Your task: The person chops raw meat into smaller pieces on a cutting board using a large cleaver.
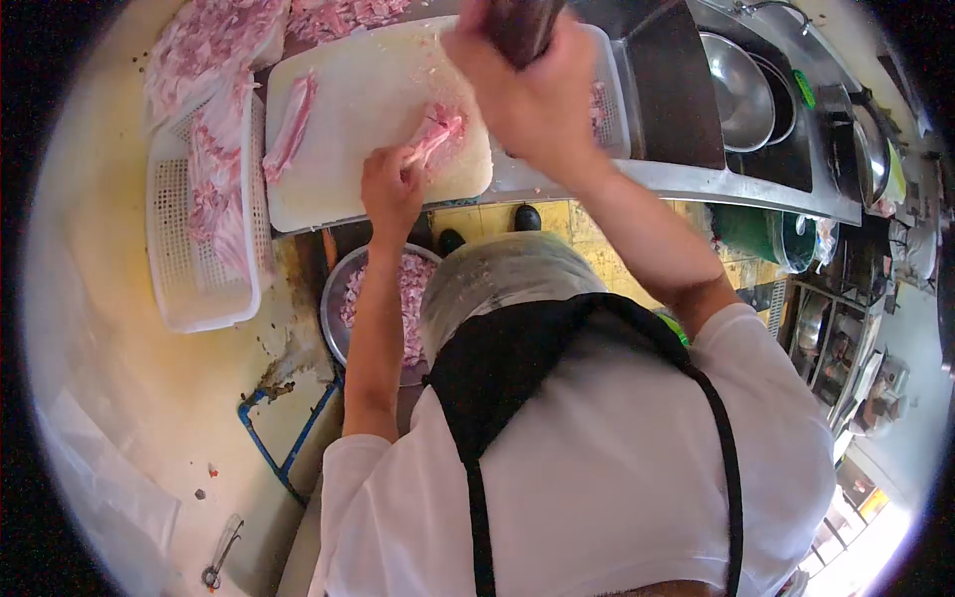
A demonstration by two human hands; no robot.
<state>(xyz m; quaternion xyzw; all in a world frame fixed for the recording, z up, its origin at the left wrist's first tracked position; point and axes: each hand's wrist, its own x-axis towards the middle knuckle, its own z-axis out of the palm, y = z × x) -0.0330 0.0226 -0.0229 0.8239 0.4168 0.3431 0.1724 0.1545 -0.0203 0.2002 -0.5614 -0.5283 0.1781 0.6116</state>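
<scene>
My left hand (391, 191) is closed around the near end of a strip of raw ribs (439, 129), which lies on the white cutting board (343, 149). Raised above the board's right side, my right hand (545, 99) grips a cleaver (521, 30). The cleaver is dark and smeared by motion, and its upper part runs out of the top of the view. Another rib strip (291, 127) rests along the board's left edge, apart from both hands. Small scraps of meat dot the board around the strip's far end.
To the left, a white perforated basket (177, 274) holds long rib pieces, with more raw meat (214, 45) behind. Below the counter edge sits a metal bowl (334, 333) of chopped meat. Another white basket (617, 99) is right of the board, near sinks holding metal bowls (738, 90).
</scene>
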